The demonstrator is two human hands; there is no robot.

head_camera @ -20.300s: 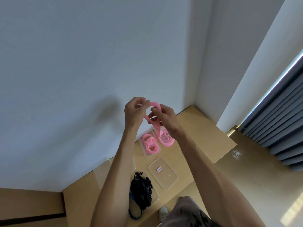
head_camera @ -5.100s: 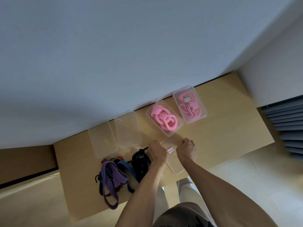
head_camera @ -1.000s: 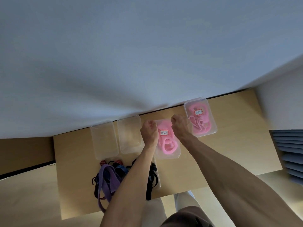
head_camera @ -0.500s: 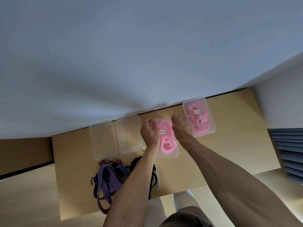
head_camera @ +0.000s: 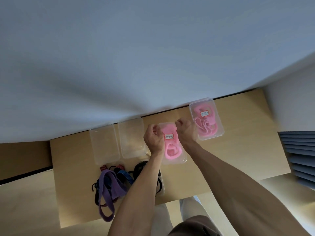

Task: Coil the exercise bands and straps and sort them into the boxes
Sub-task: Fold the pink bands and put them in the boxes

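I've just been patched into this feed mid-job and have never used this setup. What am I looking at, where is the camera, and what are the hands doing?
There is no machine: a person works bare-handed, and the one camera sits on their head, looking down at a wooden table against a wall. The left hand and right hand grip the sides of a lidded clear box holding pink bands, apparently pressing its labelled lid on. Another lidded box of pink bands stands to its right, two empty clear boxes to its left. Nearer the person lies a loose pile: a purple strap, blue and black cords.
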